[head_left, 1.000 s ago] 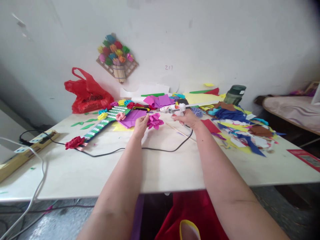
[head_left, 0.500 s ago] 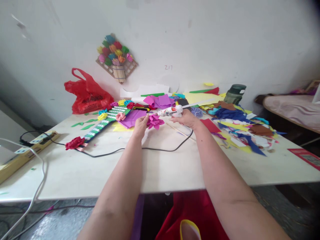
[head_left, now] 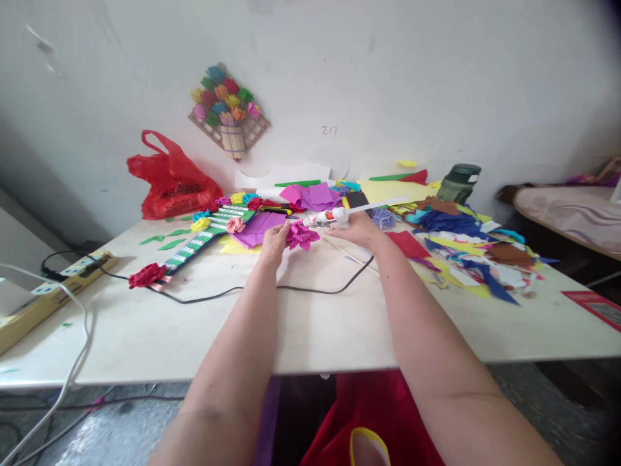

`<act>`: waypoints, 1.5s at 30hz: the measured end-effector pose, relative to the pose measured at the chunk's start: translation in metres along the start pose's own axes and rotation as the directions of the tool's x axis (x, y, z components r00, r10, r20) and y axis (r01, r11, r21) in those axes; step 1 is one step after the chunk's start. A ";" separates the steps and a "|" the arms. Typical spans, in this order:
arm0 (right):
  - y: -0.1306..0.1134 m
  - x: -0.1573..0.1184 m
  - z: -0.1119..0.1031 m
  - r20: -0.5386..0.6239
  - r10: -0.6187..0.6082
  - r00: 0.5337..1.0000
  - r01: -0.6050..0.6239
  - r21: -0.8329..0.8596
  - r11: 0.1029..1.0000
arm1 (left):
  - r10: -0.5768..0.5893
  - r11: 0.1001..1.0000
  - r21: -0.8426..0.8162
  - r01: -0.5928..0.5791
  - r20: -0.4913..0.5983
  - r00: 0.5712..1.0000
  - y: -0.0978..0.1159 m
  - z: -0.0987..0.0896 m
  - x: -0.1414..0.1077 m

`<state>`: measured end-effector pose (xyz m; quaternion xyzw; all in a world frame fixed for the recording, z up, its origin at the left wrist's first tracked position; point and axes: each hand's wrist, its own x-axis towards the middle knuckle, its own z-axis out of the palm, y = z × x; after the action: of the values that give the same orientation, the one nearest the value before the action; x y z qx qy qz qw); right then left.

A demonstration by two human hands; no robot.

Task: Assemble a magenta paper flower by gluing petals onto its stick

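A magenta paper flower (head_left: 301, 237) is held between the closed fingers of my left hand (head_left: 275, 242), above the middle of the white table. My right hand (head_left: 358, 230) is wrapped round a white glue gun (head_left: 330, 218) with a coloured pattern. The gun's nozzle points left, at the upper left side of the flower; whether they touch is hard to tell. A long pale glue stick (head_left: 376, 204) sticks out of the gun's back. To the left lies a green striped craft piece (head_left: 196, 244) with paper flowers on it.
Coloured paper scraps (head_left: 451, 223) cover the table's right side, near a dark green bottle (head_left: 458, 184). A red plastic bag (head_left: 174, 181) stands at the back left. A black cord (head_left: 213, 298) crosses the table (head_left: 334, 336); a power strip (head_left: 72, 281) lies at the left edge.
The glue gun has tilted slightly and shifted a little to the left, along with my right hand. My left hand still holds the flower in nearly the same place.
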<state>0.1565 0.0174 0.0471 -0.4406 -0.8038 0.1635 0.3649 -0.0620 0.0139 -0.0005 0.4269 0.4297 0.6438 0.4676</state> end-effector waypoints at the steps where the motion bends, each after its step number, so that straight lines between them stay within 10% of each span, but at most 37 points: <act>1: -0.001 -0.001 0.000 -0.006 -0.004 1.000 0.004 -0.029 1.000 | 0.000 1.000 -0.002 0.000 -0.001 1.000 0.000 0.000 0.000; 45: -0.027 -0.003 0.004 0.016 0.051 0.999 -0.034 -0.541 0.840 | 0.014 1.000 0.010 -0.014 0.008 1.000 -0.001 0.003 -0.003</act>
<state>0.1393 0.0001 0.0589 -0.5409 -0.8126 -0.0550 0.2102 -0.0584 0.0113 -0.0007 0.4348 0.4281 0.6433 0.4624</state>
